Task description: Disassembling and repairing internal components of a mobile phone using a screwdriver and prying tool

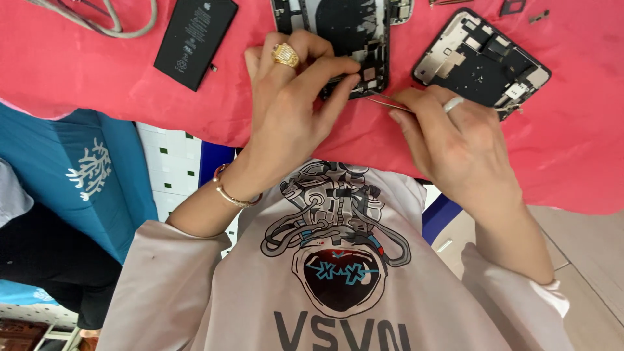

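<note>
My left hand [292,104], with a gold ring and a bracelet, rests on the red cloth [97,78] and pinches the near end of an opened phone body [354,32] between thumb and forefinger. My right hand [455,140], wearing a silver ring, grips thin metal tweezers [383,101]. The tweezer tips point left toward the phone's near edge, just under my left fingertips. The phone's inner parts lie exposed, and my left fingers hide part of them.
A second gutted phone frame [481,62] lies to the right of the first. A flat black battery [195,39] sits at the left, with a grey cable [114,23] beyond it. Small loose parts [538,16] lie at the top right. A teal fabric [71,169] hangs below the table's edge.
</note>
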